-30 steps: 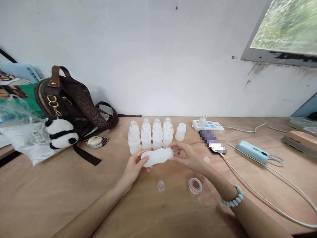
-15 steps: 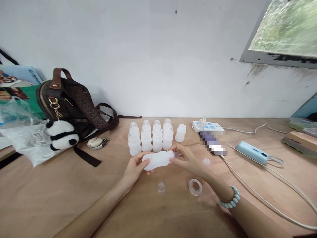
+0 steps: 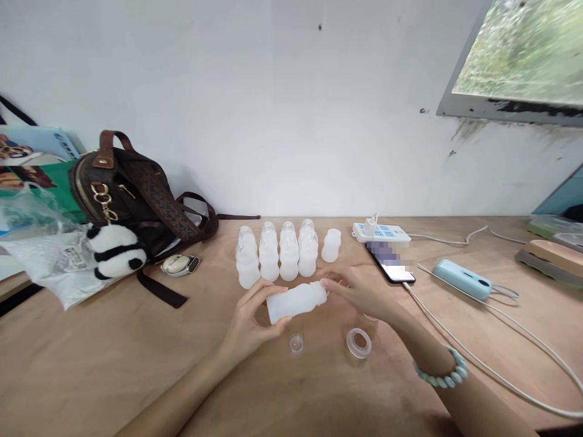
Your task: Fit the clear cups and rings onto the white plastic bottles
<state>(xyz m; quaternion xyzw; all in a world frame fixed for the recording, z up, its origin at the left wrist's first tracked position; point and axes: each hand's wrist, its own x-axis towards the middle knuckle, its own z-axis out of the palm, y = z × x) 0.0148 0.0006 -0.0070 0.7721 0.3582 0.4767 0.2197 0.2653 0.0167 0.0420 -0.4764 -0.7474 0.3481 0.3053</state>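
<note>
The white bottle (image 3: pixel 296 301) lies nearly on its side above the table (image 3: pixel 91 364), its long axis running from the left hand (image 3: pixel 252 321) across to the right hand (image 3: pixel 359 292), neck end a little higher and pointing right and slightly away. The left hand is wrapped round the bottle's base, thumb on top and fingers beneath, grasping it. The right hand's fingertips (image 3: pixel 326 283) are pinched at the neck; whether they hold a small piece there I cannot tell, since the fingers cover the mouth of the bottle.

Against half a second ago the bottle sits slightly lower and nearer the person, and the left hand's grip has slid further under it. The clear cap that lay just beyond the right wrist then is now hidden behind the right hand.

Just below the left hand's fingers a small clear dome cap (image 3: pixel 296 344) rests on the table, and a clear ring (image 3: pixel 359 342) lies under the right forearm's line, apart from it. Beyond both hands stands a cluster of like bottles (image 3: pixel 277 255). Off past the right hand lie a phone (image 3: pixel 390 264), partly blurred, and a power strip (image 3: pixel 381 232). Far beyond the left hand sit a brown bag (image 3: pixel 132 188) and a panda toy (image 3: pixel 116 250). The right wrist wears a bead bracelet (image 3: pixel 441 371).
</note>
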